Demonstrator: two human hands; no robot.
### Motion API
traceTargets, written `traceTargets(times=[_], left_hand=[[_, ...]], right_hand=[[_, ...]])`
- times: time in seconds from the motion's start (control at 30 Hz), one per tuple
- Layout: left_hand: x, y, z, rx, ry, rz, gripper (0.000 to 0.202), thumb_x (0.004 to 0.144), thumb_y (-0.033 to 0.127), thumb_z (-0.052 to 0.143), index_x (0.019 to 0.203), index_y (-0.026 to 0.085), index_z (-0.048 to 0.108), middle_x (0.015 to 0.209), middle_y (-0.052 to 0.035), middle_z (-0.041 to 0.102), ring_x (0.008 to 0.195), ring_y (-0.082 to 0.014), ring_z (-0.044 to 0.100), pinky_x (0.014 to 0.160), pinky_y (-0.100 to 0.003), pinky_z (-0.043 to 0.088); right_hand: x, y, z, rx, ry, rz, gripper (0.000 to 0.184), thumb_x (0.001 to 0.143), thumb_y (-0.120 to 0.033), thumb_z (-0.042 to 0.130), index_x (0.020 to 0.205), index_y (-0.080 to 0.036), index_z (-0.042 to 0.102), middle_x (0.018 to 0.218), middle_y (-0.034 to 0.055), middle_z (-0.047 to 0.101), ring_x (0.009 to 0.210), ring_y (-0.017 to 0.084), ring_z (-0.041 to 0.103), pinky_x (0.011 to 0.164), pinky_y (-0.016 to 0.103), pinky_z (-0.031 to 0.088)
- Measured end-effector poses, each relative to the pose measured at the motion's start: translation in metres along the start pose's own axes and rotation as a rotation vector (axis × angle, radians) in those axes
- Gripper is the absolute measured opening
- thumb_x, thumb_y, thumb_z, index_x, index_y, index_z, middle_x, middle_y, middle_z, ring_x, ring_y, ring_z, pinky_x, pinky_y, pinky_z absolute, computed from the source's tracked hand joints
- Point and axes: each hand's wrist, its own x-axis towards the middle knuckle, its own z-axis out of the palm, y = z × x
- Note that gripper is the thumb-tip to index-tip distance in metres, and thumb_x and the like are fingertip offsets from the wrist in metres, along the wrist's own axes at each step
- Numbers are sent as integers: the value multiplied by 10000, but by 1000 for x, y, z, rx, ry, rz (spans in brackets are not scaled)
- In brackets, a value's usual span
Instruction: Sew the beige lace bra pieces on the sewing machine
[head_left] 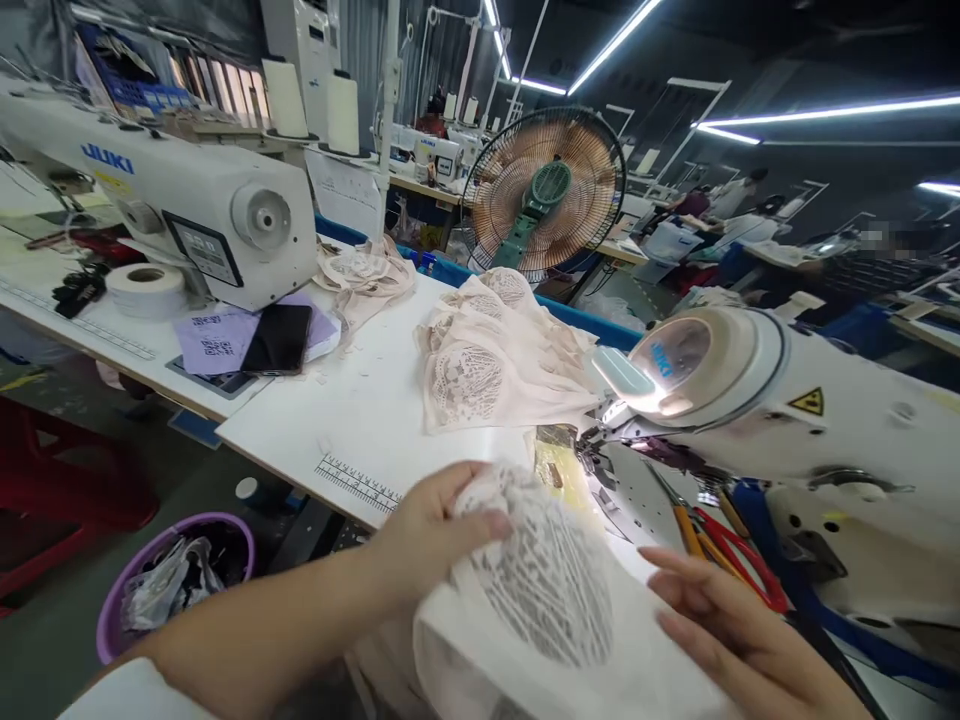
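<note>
My left hand (439,535) grips the upper edge of a cream lace garment piece (551,590), thumb on top of the cloth. Its sheer lace panel faces up, and the lower part hangs toward me out of view. At its right edge is my right hand (739,630), fingers stretched out and apart; whether they touch the cloth I cannot tell. Beyond the held piece, a pile of similar lace garment pieces (502,355) lies on the white table (300,430). The lit needle area of a sewing machine (720,390) stands just right of that pile.
Red-handled scissors (739,560) lie by the right machine. At left are another sewing machine (202,200), a tape roll (146,290), a phone (277,340) and more cream fabric (367,280). A fan (551,190) stands behind the table; a purple bin (176,575) is on the floor.
</note>
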Motion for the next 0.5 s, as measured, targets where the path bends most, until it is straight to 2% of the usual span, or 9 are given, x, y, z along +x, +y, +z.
traceTargets(times=[0.07, 0.17, 0.2, 0.27, 0.33, 0.4, 0.47, 0.5], left_hand=[[14, 22, -17, 140, 65, 111, 518, 856, 464, 506, 1280, 171, 452, 994, -86, 650, 779, -187, 637, 698, -316, 519], [35, 42, -51, 631, 144, 209, 423, 917, 393, 392, 1281, 188, 461, 1062, -76, 645, 852, -195, 632, 735, -320, 507], [42, 45, -64, 834, 155, 210, 422, 914, 389, 403, 1286, 199, 460, 1063, -67, 648, 855, -196, 629, 735, -319, 501], [54, 52, -90, 1221, 168, 168, 458, 889, 400, 459, 1307, 215, 445, 1025, -52, 660, 838, -201, 627, 731, -316, 492], [63, 60, -110, 1537, 202, 122, 509, 866, 408, 496, 1328, 207, 420, 973, -53, 664, 857, -222, 623, 747, -325, 484], [70, 69, -116, 1761, 281, 172, 530, 855, 392, 511, 1328, 174, 412, 997, -87, 646, 938, -259, 603, 788, -352, 476], [73, 75, -105, 1855, 334, 344, 479, 859, 344, 500, 1295, 155, 440, 1071, -126, 607, 1020, -283, 566, 836, -382, 467], [74, 76, -93, 1852, 312, 447, 430, 867, 314, 483, 1268, 161, 465, 1095, -130, 592, 1039, -282, 555, 853, -390, 465]], right_hand=[[29, 5, 8, 60, -44, -78, 393, 877, -387, 506, 1243, -250, 466, 917, 62, 667, 769, 200, 658, 618, 274, 560], [66, 7, 23, -111, 1, -229, 195, 895, -343, 446, 1043, -261, 541, 831, 33, 651, 660, 176, 619, 542, 271, 520], [75, 6, 29, -224, 38, -261, 158, 896, -320, 422, 938, -262, 562, 801, 26, 643, 644, 174, 605, 537, 273, 503], [90, 1, 41, -435, 139, -257, 216, 893, -283, 378, 799, -260, 571, 773, 23, 632, 657, 180, 589, 553, 279, 472], [101, -4, 50, -501, 234, -180, 245, 888, -292, 366, 818, -256, 598, 791, 36, 627, 704, 197, 583, 569, 282, 446], [109, -8, 57, -508, 330, -66, 271, 890, -327, 361, 949, -240, 611, 871, 65, 627, 782, 224, 582, 599, 297, 437], [114, -10, 61, -517, 392, 42, 283, 889, -349, 368, 974, -226, 608, 874, 76, 621, 789, 239, 575, 599, 305, 427], [116, -12, 62, -523, 401, 81, 271, 889, -346, 372, 923, -225, 612, 824, 68, 616, 745, 232, 570, 579, 300, 418]])
